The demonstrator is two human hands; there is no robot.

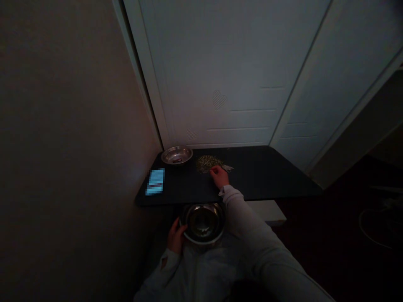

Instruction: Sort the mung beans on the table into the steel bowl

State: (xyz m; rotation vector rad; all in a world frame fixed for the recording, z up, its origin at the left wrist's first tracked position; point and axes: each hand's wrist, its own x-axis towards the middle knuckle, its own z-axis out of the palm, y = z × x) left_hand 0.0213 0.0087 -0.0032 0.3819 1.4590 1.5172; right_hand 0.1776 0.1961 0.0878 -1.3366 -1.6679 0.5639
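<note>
My left hand (176, 235) grips the rim of a deep metal bowl (204, 240), held just below the table's front edge near my lap. A few small pale bits show inside it. On the dark tabletop, my right hand (219, 176) has its fingers pinched together at the near edge of a pile of small greenish-brown seeds or grains (208, 162). What the fingertips hold, if anything, is too small to make out. Some paler bits (228, 167) lie just right of the pile, beyond the hand.
A shallow metal dish (176, 156) stands at the table's back left. Nearer me lies a lit, blurred blue screen (155, 182). The dark table (270, 178) meets a white panelled wall (239, 75). A white box-like thing (267, 210) is below its front edge.
</note>
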